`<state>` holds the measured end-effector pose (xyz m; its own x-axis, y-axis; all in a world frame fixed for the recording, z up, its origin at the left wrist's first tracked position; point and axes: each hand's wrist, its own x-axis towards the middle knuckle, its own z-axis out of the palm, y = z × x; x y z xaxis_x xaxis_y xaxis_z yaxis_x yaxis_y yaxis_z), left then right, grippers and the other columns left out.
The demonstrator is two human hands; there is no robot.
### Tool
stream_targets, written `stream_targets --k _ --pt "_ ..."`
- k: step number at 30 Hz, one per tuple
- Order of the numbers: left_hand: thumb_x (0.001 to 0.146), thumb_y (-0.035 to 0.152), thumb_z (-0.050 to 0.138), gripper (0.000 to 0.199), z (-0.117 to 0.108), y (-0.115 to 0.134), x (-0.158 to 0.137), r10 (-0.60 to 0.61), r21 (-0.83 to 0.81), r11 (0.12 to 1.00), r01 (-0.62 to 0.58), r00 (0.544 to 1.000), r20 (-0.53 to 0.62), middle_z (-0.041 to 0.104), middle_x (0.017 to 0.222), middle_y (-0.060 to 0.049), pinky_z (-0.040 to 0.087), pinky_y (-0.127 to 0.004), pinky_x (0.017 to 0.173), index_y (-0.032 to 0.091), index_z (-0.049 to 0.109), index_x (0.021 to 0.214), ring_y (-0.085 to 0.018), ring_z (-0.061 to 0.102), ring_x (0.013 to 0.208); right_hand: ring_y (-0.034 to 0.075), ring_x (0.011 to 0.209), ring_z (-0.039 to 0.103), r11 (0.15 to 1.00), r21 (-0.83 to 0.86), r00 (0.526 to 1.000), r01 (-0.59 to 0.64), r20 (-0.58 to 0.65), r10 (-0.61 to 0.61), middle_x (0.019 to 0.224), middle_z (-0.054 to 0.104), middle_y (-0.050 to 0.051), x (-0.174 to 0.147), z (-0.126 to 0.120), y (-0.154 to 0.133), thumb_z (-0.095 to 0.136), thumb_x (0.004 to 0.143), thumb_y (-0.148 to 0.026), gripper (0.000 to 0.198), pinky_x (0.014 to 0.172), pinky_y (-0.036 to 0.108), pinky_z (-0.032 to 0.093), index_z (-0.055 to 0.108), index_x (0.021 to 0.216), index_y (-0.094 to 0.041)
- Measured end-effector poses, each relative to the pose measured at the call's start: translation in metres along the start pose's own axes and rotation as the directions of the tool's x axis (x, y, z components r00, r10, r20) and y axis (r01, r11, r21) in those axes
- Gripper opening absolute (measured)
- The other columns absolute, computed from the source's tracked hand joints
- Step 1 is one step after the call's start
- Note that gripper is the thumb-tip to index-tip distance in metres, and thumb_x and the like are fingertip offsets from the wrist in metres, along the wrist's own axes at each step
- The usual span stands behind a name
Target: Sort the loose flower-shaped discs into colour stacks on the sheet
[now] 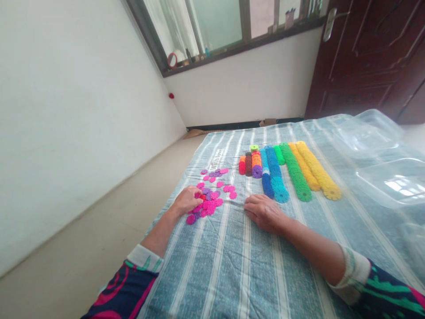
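Note:
My left hand (187,200) reaches into a loose pile of pink notched discs (210,206) and purple notched discs (207,192). Its fingertips are pinched at a red notched disc (202,197). My right hand (264,212) rests on the striped cloth with its fingers curled; the palm side is hidden. Just beyond it, discs of the same kind lie in overlapping rows sorted by colour: a blue row (275,170), a green row (295,173) and a yellow row (318,170). Shorter rows include a red one (242,166), a brown one (249,164) and an orange-and-purple one (256,165).
Clear plastic containers (395,177) stand at the right side of the cloth-covered surface (226,274). A white wall (83,110) runs along the left, with a strip of floor between. Behind are a window sill with small items and a dark red door (368,62).

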<state>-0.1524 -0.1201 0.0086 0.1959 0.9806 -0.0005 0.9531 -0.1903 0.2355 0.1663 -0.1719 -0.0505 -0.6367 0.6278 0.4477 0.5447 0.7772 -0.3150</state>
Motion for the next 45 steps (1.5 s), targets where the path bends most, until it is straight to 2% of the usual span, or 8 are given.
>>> stream_targets --k 3,10,21,29,36,40,45 --pt "0.063 0.028 0.06 0.031 -0.001 0.002 0.001 -0.008 0.018 1.0 0.008 1.0 0.015 0.07 0.1 -0.009 0.05 -0.034 0.089 0.015 0.074 0.088 -0.025 0.065 0.096 0.017 0.084 0.055 1.0 -0.002 1.0 0.002 -0.006 -0.002 0.088 0.065 0.004 0.0 0.001 0.0 0.053 0.095 -0.018 0.019 0.075 0.031 0.037 0.061 0.078 -0.017" --pt "0.063 0.027 0.06 0.023 -0.001 0.006 0.002 -0.01 0.095 0.995 0.009 1.0 0.013 0.07 0.09 -0.006 0.05 -0.031 0.086 0.017 0.074 0.079 -0.023 0.064 0.09 0.017 0.083 0.055 1.0 0.0 1.0 0.007 -0.014 -0.007 0.088 0.064 0.004 0.0 0.001 0.001 0.055 0.094 -0.017 0.017 0.075 0.031 0.037 0.061 0.079 -0.018" --pt "0.058 0.018 0.058 0.013 0.005 0.013 0.002 -0.088 0.127 0.987 0.096 0.994 -0.072 0.063 0.079 -0.002 0.046 -0.026 0.067 0.018 0.063 0.071 -0.017 0.058 0.073 0.017 0.086 0.055 1.0 -0.002 1.0 0.001 -0.001 -0.001 0.09 0.065 0.005 0.0 0.001 0.001 0.053 0.095 -0.018 0.018 0.076 0.031 0.037 0.063 0.08 -0.018" --pt "0.062 0.018 0.057 0.011 0.004 0.017 -0.003 -0.048 0.096 0.994 0.06 0.992 -0.12 0.063 0.076 -0.001 0.045 -0.026 0.068 0.019 0.062 0.072 -0.016 0.057 0.071 0.017 0.084 0.055 1.0 -0.002 1.0 0.005 0.0 -0.005 0.088 0.063 0.004 0.0 0.0 0.001 0.055 0.094 -0.017 0.017 0.075 0.031 0.037 0.062 0.078 -0.018" --pt "0.067 0.022 0.059 0.01 -0.003 0.017 -0.004 0.037 0.131 0.991 -0.028 0.997 -0.063 0.066 0.08 -0.002 0.046 -0.029 0.078 0.02 0.067 0.073 -0.019 0.06 0.08 0.017 0.084 0.055 1.0 -0.009 1.0 0.007 0.005 -0.007 0.088 0.064 0.004 0.001 0.0 0.001 0.054 0.095 -0.018 0.018 0.075 0.031 0.037 0.062 0.078 -0.018" --pt "0.069 0.023 0.058 0.008 -0.004 0.014 -0.004 0.039 0.111 0.993 -0.037 0.999 -0.021 0.066 0.077 -0.002 0.044 -0.028 0.073 0.02 0.065 0.07 -0.018 0.059 0.076 0.017 0.083 0.055 1.0 -0.021 1.0 -0.001 0.02 0.001 0.087 0.064 0.004 0.001 -0.001 0.0 0.054 0.095 -0.019 0.018 0.074 0.031 0.037 0.061 0.078 -0.018" --pt "0.069 0.025 0.058 0.017 -0.003 0.007 -0.003 0.025 0.048 0.999 -0.025 1.0 0.019 0.067 0.077 -0.001 0.044 -0.027 0.068 0.018 0.067 0.081 -0.017 0.06 0.074 0.017 0.084 0.055 1.0 -0.026 1.0 -0.004 0.021 0.005 0.089 0.064 0.004 0.001 0.0 0.001 0.054 0.095 -0.019 0.018 0.075 0.031 0.037 0.061 0.078 -0.018"
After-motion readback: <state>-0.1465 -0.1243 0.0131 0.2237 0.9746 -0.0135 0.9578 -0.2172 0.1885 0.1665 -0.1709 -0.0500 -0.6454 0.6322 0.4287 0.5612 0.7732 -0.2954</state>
